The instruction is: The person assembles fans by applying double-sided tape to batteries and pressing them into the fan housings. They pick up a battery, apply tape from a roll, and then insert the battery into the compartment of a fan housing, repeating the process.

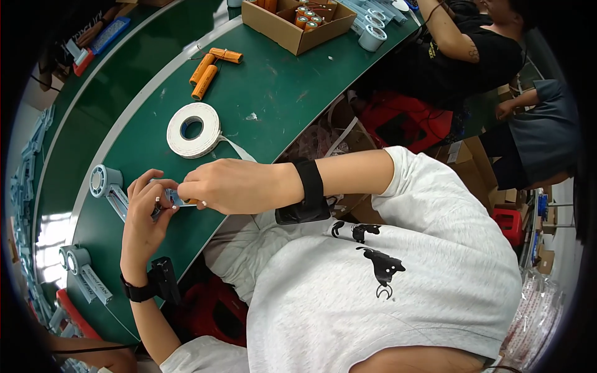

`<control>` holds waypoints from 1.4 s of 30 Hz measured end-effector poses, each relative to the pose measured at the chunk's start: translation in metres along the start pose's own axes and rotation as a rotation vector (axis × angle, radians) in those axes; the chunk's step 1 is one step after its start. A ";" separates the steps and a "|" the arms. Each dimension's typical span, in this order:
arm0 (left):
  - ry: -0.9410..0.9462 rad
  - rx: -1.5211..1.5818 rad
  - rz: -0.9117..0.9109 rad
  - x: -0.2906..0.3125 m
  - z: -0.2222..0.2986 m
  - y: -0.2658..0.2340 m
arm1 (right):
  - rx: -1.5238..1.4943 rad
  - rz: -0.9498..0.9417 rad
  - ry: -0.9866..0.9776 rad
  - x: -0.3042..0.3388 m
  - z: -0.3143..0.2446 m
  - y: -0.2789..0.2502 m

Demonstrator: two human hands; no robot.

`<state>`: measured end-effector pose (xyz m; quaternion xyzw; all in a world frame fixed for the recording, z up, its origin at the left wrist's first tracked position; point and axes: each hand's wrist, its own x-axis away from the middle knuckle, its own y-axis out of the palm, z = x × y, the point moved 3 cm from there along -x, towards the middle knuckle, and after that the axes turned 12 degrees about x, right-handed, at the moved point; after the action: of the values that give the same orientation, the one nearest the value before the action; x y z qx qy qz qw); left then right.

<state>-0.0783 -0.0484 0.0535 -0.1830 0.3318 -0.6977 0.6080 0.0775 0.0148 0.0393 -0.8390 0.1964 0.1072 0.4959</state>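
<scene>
Green table (273, 87) beneath hands (227, 186), people (497, 59) alongside

Table: a green top (273, 112) is scuffed with pale marks and is bordered on its left by a grey rail (138, 102).
Strip: a glossy dark green surface (124, 74) is set beyond the rail.
Light: white glare (53, 236) is thrown onto the strip at the left.
Seats: a red seat (429, 124) is placed at the far right; another red seat (202, 304) is partly hidden on the near side.
Right side: cardboard boxes (466, 165) are stacked, and clear plastic bags (532, 317) are gathered nearer.
</scene>
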 end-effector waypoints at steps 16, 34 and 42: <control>-0.049 0.000 0.053 -0.002 0.003 -0.003 | -0.586 0.153 0.300 -0.013 0.033 0.042; -0.230 -0.399 0.139 -0.170 -0.253 -0.179 | 0.346 0.096 0.635 -0.076 0.221 -0.067; -0.042 -0.535 -0.491 -0.112 -0.004 0.005 | -0.567 0.281 0.631 0.043 0.185 -0.111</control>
<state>-0.0561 0.0605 0.0639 -0.4241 0.4363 -0.7075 0.3595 0.1675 0.2142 0.0211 -0.8986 0.4133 -0.0382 0.1425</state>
